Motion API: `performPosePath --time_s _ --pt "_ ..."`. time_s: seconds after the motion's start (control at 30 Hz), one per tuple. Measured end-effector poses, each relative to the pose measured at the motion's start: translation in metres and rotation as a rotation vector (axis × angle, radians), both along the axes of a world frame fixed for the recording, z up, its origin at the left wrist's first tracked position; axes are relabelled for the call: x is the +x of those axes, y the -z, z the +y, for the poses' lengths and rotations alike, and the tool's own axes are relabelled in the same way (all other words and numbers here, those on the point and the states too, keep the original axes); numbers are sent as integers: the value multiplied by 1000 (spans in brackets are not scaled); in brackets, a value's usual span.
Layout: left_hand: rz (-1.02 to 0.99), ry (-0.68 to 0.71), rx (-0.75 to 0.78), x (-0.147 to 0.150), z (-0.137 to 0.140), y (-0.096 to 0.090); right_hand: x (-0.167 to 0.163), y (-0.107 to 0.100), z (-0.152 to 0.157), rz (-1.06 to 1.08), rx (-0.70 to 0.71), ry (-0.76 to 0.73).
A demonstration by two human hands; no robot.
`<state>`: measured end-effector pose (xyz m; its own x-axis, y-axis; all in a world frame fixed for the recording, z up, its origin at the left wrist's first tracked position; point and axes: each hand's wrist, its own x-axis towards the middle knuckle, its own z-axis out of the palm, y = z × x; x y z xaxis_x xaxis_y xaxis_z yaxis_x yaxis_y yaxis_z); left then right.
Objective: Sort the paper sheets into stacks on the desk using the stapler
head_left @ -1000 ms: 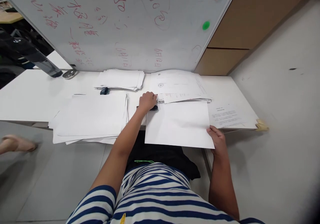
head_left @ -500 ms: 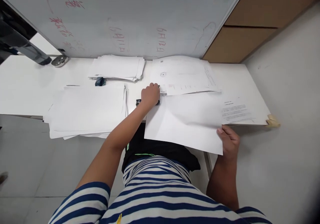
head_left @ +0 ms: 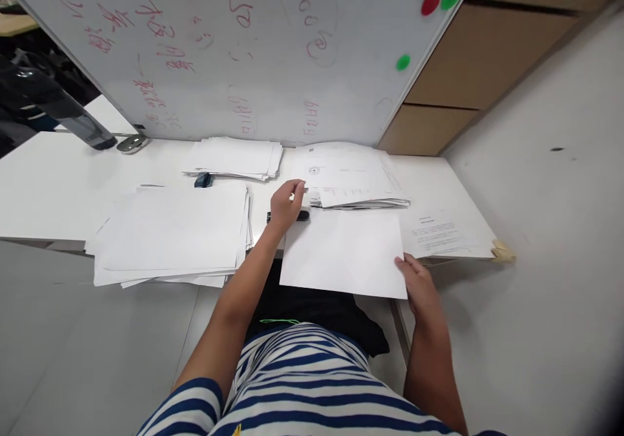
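Note:
My right hand [head_left: 420, 288] pinches the lower right corner of a blank white sheet of paper [head_left: 344, 247], thumb on top. The sheet lies nearly flat and juts over the table's front edge. At its upper left, my left hand [head_left: 286, 206] is closed, thumb against the fingers; what it pinches, if anything, cannot be made out. Under that hand lies a black object [head_left: 303, 216] like a stapler, its middle hidden. Just beyond the sheet is a stack of printed papers [head_left: 353, 173], the top one bearing a round stamp.
Left of my arm sits a large paper pile [head_left: 170, 231], overhanging the edge. Behind it are a smaller pile [head_left: 236, 158], a dark blue small object [head_left: 203, 180], a mouse [head_left: 132, 143] and a bottle [head_left: 80, 121]. A whiteboard [head_left: 205, 78] stands behind; a printed page [head_left: 433, 231] lies right.
The view has tilted up. My right hand has moved left with the sheet's corner, and the sheet lies flatter. My left hand has turned, its thumb now showing; more of the stack's front edge is visible.

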<state>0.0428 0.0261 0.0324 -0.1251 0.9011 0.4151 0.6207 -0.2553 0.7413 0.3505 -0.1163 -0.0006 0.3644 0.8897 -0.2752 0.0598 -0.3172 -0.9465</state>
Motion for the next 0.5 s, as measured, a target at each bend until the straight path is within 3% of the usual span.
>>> performPosePath --time_s 0.1,0.17,0.33,0.5 --pt "-20 -5 145 -3 -23 -7 3 7 -2 11 -79 -79" --pt "91 2 113 -10 -36 -5 2 7 -4 -50 -75 -85" --pt "383 -21 -99 -29 -49 32 -2 -16 -6 -324 59 -9" --pt "525 -32 -66 -30 -50 58 4 -52 -16 -513 122 132"
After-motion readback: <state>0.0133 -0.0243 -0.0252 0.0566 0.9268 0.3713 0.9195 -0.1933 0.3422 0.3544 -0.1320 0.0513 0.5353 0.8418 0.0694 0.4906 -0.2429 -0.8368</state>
